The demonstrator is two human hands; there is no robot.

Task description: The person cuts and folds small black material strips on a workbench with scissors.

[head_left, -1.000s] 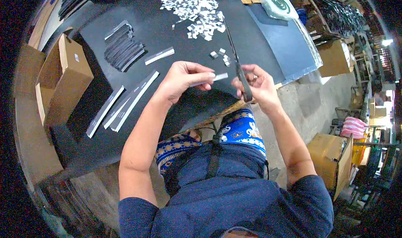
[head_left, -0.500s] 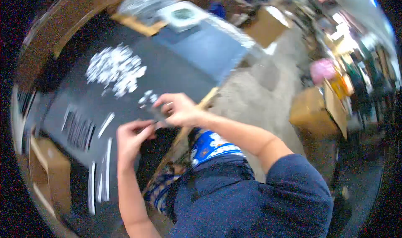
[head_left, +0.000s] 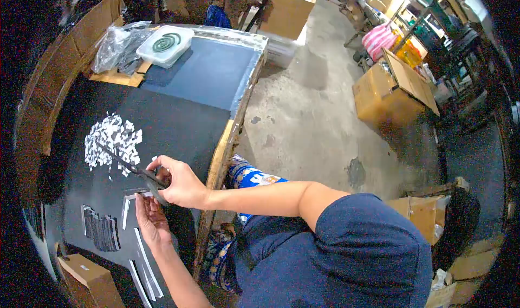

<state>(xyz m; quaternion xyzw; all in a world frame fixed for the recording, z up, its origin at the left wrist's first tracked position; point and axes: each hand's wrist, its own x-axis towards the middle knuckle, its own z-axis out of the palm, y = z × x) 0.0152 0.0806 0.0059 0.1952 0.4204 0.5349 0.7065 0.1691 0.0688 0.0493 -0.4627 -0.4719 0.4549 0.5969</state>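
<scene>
My right hand is closed round the handles of black scissors, whose blades point up and left over a pile of small white and dark cut pieces. Just below, my left hand pinches a thin pale strip between thumb and fingers, near the scissor handles. A loose white strip lies left of that hand. Longer white strips rest nearer me. A row of narrow dark strips with pale edges sits further left on the black work surface.
A clear plastic tub with a green coil stands at the far end of the table, beside a crumpled clear bag. Wood edges the table's right side. Cardboard boxes stand on the concrete floor.
The view has turned and sharpened. My right hand's scissors now reach out toward the pile, where before both hands were close together in a blur. My left hand still pinches at its fingertips.
</scene>
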